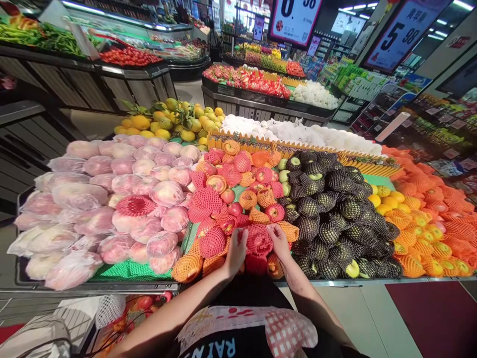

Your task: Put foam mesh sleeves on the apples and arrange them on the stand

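Note:
A red foam net point(260, 240) is held between my two hands at the front of the fruit display. My left hand point(237, 251) pinches its left edge between thumb and fingers. On the opposite edge, my right hand point(280, 242) has the same kind of pinch. Whether a fruit sits inside the net I cannot tell. Around my hands lie red apples point(235, 209), some bare and some in red or orange foam nets. An apple in a red net point(212, 242) lies left of my left hand, and an orange net point(289, 230) touches the area beside my right hand.
Plastic-wrapped pink fruit point(99, 220) is heaped on the left. Green fruit in black nets point(337, 219) fills the right, with orange-netted fruit point(417, 238) beyond. A yellow divider point(253, 144) runs behind the apples. Under the display's left front stands a crate with red fruit point(143, 303).

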Action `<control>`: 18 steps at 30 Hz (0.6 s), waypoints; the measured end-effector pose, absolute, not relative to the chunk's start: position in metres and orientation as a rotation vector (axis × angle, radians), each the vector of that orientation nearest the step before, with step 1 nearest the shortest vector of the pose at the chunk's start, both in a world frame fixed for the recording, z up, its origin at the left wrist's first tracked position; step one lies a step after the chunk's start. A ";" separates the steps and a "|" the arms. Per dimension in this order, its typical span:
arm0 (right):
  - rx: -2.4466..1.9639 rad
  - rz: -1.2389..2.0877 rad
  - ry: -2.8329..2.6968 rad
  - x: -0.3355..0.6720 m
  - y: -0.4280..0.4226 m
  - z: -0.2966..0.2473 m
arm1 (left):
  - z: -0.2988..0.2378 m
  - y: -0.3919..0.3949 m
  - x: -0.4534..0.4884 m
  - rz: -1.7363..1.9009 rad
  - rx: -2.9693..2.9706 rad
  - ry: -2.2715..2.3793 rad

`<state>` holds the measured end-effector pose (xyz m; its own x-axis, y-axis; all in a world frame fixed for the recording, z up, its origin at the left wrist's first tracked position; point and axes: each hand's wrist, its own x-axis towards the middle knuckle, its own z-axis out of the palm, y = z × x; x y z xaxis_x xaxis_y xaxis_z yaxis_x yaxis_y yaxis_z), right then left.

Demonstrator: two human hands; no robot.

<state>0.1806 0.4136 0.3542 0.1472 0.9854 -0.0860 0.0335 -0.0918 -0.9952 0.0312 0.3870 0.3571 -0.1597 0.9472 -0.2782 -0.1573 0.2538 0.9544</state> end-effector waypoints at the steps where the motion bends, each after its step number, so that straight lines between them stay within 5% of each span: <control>1: -1.347 1.180 -1.065 0.180 0.413 0.360 | 0.359 0.386 0.030 1.188 0.698 1.270; 7: -1.132 1.560 -0.855 0.192 0.408 0.398 | 0.349 0.381 0.023 1.125 0.405 0.847; 18: -1.181 1.606 -0.860 0.189 0.408 0.386 | 0.345 0.375 0.021 1.022 0.350 0.745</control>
<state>0.1892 0.4082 0.3863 -0.1019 0.9476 -0.3029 -0.2731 -0.3194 -0.9074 0.0210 0.3748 0.3447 0.3086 0.8656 -0.3943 -0.6399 0.4957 0.5872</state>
